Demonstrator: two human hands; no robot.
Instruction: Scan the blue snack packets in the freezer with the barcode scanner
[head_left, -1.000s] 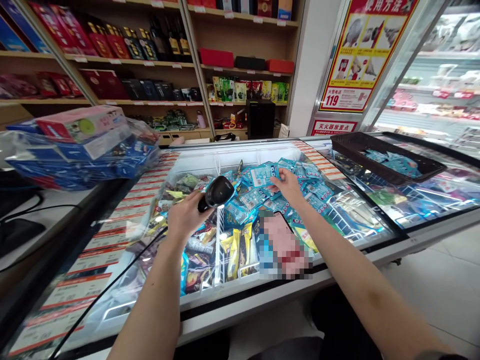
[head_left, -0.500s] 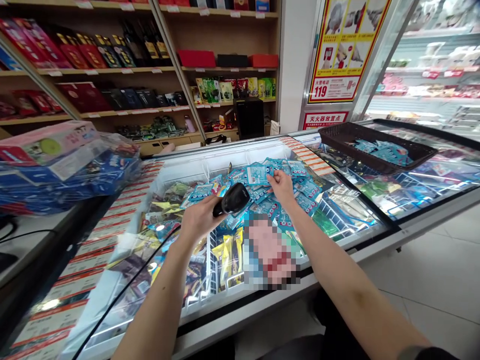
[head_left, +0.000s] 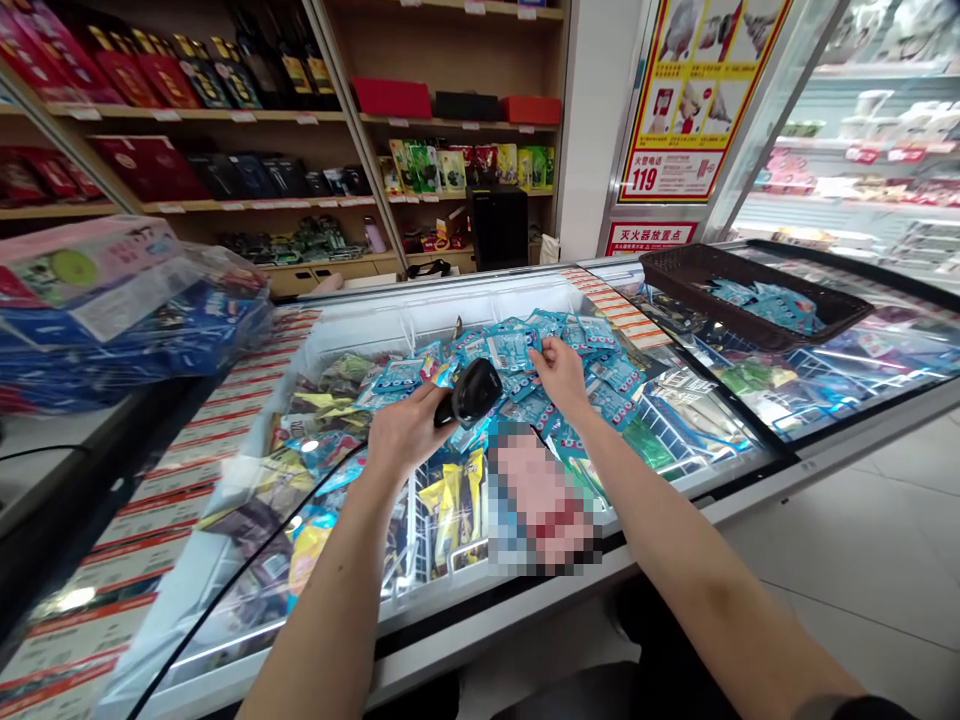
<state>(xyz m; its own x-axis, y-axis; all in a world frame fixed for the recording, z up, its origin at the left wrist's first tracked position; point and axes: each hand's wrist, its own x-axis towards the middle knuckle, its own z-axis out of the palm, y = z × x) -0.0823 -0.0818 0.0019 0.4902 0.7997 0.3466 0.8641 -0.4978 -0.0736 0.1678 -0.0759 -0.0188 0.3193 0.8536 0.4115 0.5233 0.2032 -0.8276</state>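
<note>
My left hand (head_left: 409, 425) is wrapped round a black barcode scanner (head_left: 478, 388), whose head points right over a pile of small blue packets. A black cable trails from it to the lower left. Between the fingertips of my right hand (head_left: 559, 370) is the right edge of a blue packet (head_left: 510, 348), lifted slightly with a barcode label facing up. More blue packets (head_left: 615, 372) lie heaped around both hands on the glass top of a chest freezer (head_left: 360, 322). A blurred-out pinkish thing (head_left: 540, 490) lies on the near side of the glass.
A dark brown basket (head_left: 757, 325) with several blue packets stands at the right. Plastic-wrapped boxes (head_left: 120, 310) are stacked at the left. Price labels (head_left: 172, 500) line the freezer's left side. Shelves with bottles and boxes (head_left: 390, 98) rise behind. Frozen goods show under the glass.
The view has shifted slightly. My left hand and the scanner have moved a little to the right, nearer the packet. The packet in my right hand has tilted a little and sits slightly lower left.
</note>
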